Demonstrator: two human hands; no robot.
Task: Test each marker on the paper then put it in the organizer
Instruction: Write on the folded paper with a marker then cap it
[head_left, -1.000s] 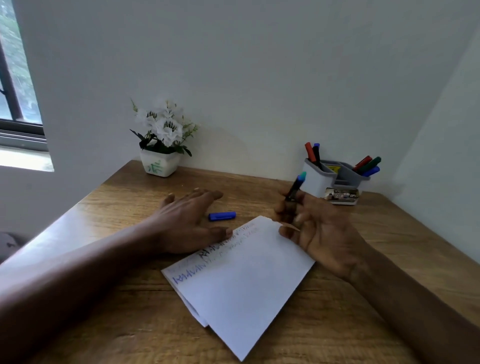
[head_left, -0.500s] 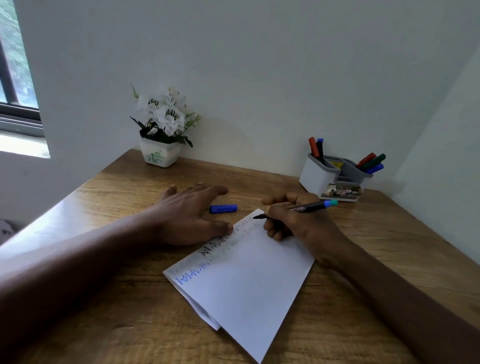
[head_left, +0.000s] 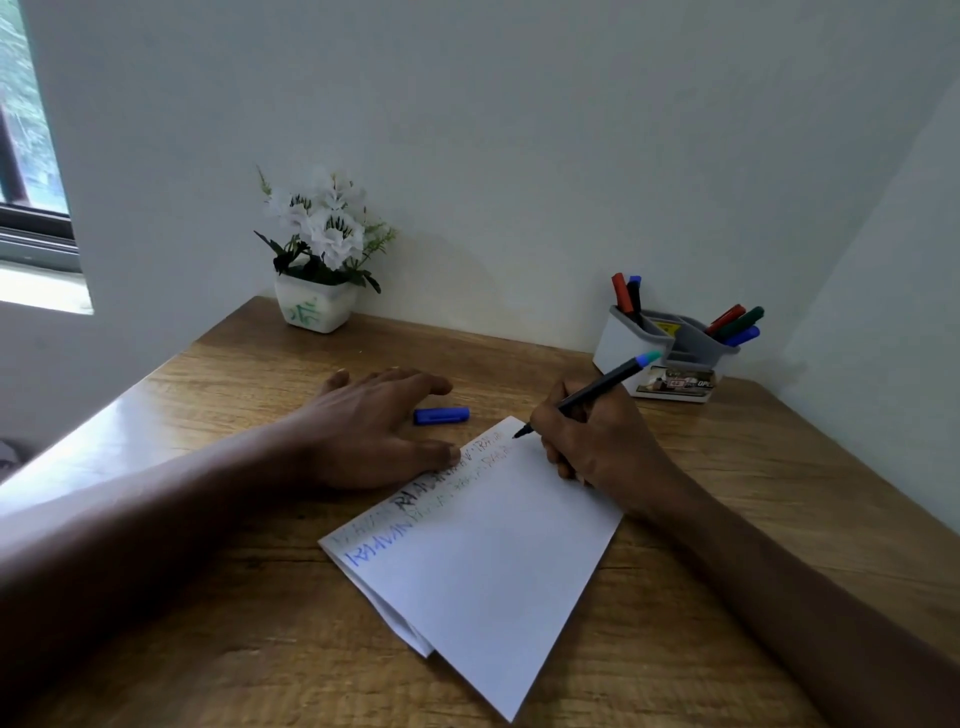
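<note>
- The right hand rests on the far corner of the paper, its grip closed round the marker in a writing hold.
- The marker's long axis slants from its tip at the paper's far edge up and away to its teal end. That end points at the organizer, which stands beyond the paper's far corner.
- The tip seems to be just on the sheet, though the view is too coarse to say it touches.
- The right hand is much the nearer to the organizer, so carrying the marker there would likely fall to it.
- The left hand lies flat with fingers straight, its thumb pressing the paper's far edge. A blue cap lies on the table just past that edge.
- A second ago the marker stood upright off the paper. Half a second ago it lay nearly level. Now it is tilted steeper, tip down. The left hand has not moved.
</note>
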